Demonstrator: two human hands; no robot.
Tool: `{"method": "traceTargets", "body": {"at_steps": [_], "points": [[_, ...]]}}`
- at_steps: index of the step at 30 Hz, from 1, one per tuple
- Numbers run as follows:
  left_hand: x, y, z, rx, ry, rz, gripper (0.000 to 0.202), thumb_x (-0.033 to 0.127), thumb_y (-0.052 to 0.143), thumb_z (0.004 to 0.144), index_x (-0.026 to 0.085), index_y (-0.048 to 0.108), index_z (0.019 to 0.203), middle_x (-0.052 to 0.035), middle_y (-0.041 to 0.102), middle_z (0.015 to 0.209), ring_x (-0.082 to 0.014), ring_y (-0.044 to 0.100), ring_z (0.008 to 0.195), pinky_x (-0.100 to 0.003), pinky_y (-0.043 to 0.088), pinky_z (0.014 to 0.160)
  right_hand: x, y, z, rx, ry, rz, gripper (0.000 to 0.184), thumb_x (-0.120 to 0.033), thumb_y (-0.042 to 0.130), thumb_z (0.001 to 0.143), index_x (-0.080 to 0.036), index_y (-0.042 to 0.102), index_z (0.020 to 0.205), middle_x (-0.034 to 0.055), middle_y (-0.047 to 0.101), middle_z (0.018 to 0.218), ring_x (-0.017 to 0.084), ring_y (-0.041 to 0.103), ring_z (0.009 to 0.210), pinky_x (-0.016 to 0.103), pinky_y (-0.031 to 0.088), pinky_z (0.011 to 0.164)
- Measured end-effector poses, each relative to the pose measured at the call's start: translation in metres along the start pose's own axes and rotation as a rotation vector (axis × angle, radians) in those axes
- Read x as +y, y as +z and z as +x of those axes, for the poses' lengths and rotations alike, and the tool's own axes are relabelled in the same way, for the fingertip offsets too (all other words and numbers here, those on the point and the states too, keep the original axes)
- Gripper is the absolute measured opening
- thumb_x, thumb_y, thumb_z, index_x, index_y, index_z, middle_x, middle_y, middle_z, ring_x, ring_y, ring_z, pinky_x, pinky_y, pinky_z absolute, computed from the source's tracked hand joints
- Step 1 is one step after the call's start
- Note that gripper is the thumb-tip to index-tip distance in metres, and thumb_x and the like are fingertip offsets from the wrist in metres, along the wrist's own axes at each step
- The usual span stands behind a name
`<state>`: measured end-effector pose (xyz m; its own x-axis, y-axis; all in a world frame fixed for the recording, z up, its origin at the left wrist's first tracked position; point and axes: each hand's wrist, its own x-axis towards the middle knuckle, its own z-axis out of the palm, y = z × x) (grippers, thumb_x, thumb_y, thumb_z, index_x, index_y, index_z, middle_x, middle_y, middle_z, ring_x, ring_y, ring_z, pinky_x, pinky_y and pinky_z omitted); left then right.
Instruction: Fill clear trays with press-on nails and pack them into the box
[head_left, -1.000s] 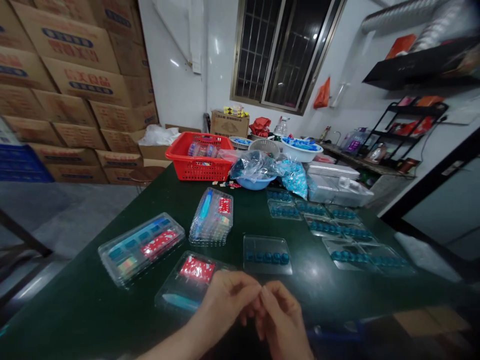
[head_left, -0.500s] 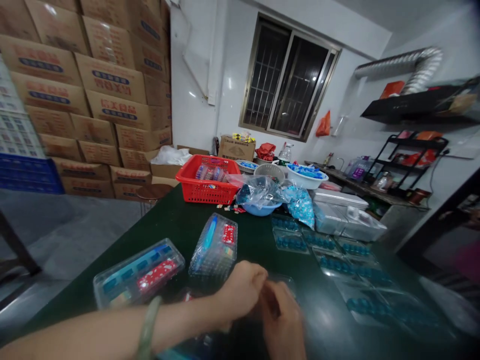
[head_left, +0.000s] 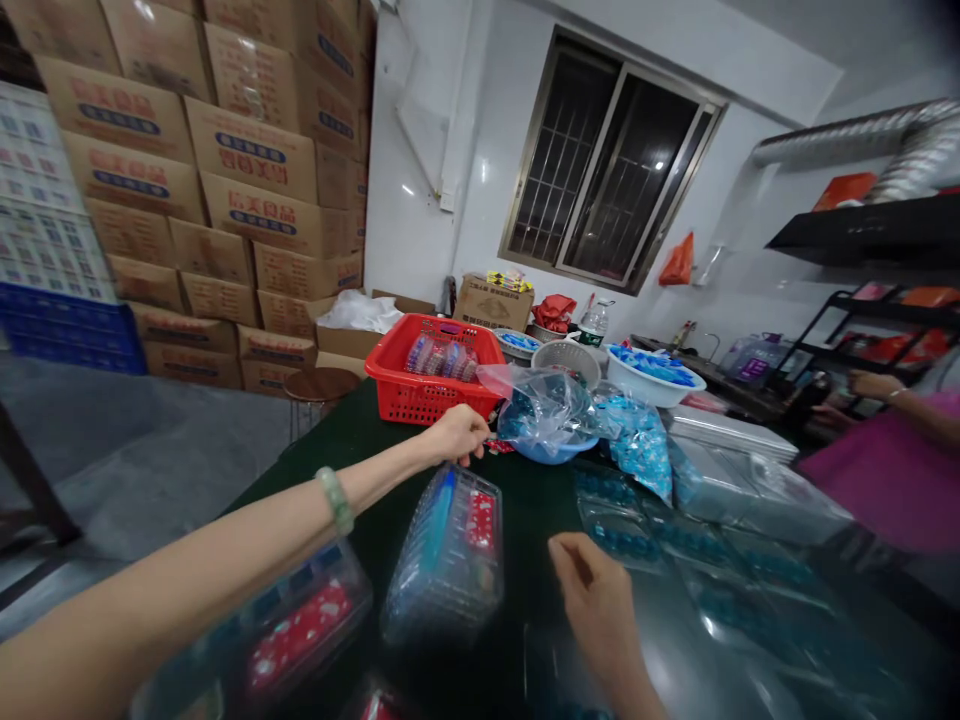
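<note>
My left hand (head_left: 459, 435) reaches out over the far side of the green table, its fingers pinched together beside small red pieces (head_left: 501, 446). Something thin and pale shows at its fingertips, too small to name. Just below that hand stands a stack of clear plastic packs (head_left: 442, 550) with a blue strip and a red, white-dotted piece in the top one. My right hand (head_left: 596, 595) hovers over the near table with its fingers curled in; whether anything is in them is hidden. Under my left forearm lies another clear pack (head_left: 300, 635), blurred.
A red basket (head_left: 435, 390) holds several packs. Beside it are a blue bowl (head_left: 551, 450) under clear plastic, a bag of blue packets (head_left: 637, 440) and a white basin (head_left: 656, 380). Clear trays (head_left: 720, 600) with blue shapes cover the right side. Another person (head_left: 892, 460) stands at far right.
My hands have parted: the left has gone forward to the red pieces by the basket, the right has stayed nearer me. The view has shifted, and another person shows more at right.
</note>
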<state>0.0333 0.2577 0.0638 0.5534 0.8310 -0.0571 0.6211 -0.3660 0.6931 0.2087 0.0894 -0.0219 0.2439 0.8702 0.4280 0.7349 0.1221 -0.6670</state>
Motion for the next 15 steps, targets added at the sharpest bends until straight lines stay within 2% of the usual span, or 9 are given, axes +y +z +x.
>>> {"method": "traceTargets", "body": {"at_steps": [2,5,7,10,12,13,14,15], "points": [[-0.03,-0.005,0.038,0.055,-0.107,0.08,0.025,0.034,0.048,0.087,0.011,0.057,0.092,-0.0037,0.061,0.084,-0.0113,0.058,0.065,-0.026,0.05,0.058,0.018,0.01,0.016,-0.043,0.035,-0.129,0.03,-0.04,0.038,0.089,-0.022,0.058,0.075,-0.0012,0.055,0.061,0.014,0.051,0.055,0.022,0.034,0.052],[-0.066,0.006,0.085,0.094,-0.195,0.171,0.027,0.033,0.053,0.085,0.013,0.055,0.104,-0.0061,0.058,0.1,-0.017,0.058,0.085,-0.035,0.051,0.072,0.04,0.028,0.045,-0.081,0.051,-0.275,0.035,-0.038,0.037,0.09,-0.022,0.053,0.064,-0.0008,0.054,0.056,0.014,0.05,0.053,0.024,0.031,0.051],[-0.081,0.019,0.109,0.104,-0.213,0.218,0.029,0.032,0.053,0.085,0.015,0.053,0.108,-0.0072,0.056,0.106,-0.0189,0.057,0.091,-0.037,0.05,0.077,0.048,0.04,0.068,-0.068,0.07,-0.32,0.038,-0.039,0.04,0.088,-0.021,0.05,0.056,-0.0001,0.052,0.054,0.014,0.049,0.051,0.025,0.029,0.05],[-0.092,0.036,0.134,0.102,-0.218,0.274,0.03,0.032,0.053,0.085,0.015,0.053,0.11,-0.008,0.055,0.109,-0.0196,0.056,0.094,-0.039,0.049,0.079,0.055,0.056,0.101,-0.03,0.122,-0.379,0.038,-0.038,0.044,0.085,-0.021,0.05,0.053,0.0013,0.052,0.052,0.016,0.049,0.051,0.025,0.025,0.048],[-0.097,0.044,0.144,0.105,-0.213,0.304,0.03,0.032,0.053,0.085,0.015,0.053,0.11,-0.0082,0.055,0.109,-0.0199,0.056,0.095,-0.039,0.049,0.079,0.058,0.064,0.116,-0.024,0.142,-0.385,0.025,-0.031,0.048,0.083,-0.021,0.058,0.062,0.0017,0.055,0.057,0.017,0.053,0.056,0.024,0.026,0.048],[-0.099,0.047,0.146,0.112,-0.209,0.318,0.03,0.032,0.054,0.085,0.015,0.053,0.11,-0.0082,0.055,0.109,-0.02,0.056,0.095,-0.039,0.049,0.08,0.059,0.067,0.119,-0.026,0.141,-0.377,0.015,-0.026,0.049,0.081,-0.021,0.062,0.073,0.0017,0.058,0.061,0.017,0.055,0.06,0.024,0.028,0.049],[-0.1,0.048,0.147,0.124,-0.204,0.329,0.03,0.031,0.054,0.084,0.015,0.053,0.11,-0.0081,0.055,0.109,-0.0201,0.056,0.095,-0.039,0.049,0.08,0.059,0.069,0.12,-0.03,0.132,-0.363,0.014,-0.021,0.051,0.078,-0.021,0.063,0.086,0.0015,0.06,0.066,0.017,0.057,0.064,0.023,0.03,0.051],[-0.102,0.049,0.146,0.139,-0.198,0.338,0.03,0.031,0.054,0.084,0.015,0.053,0.11,-0.0081,0.055,0.109,-0.0201,0.056,0.095,-0.039,0.049,0.08,0.059,0.07,0.118,-0.033,0.12,-0.346,0.024,-0.018,0.051,0.076,-0.022,0.061,0.098,0.0014,0.062,0.071,0.017,0.058,0.068,0.023,0.033,0.053]]}}
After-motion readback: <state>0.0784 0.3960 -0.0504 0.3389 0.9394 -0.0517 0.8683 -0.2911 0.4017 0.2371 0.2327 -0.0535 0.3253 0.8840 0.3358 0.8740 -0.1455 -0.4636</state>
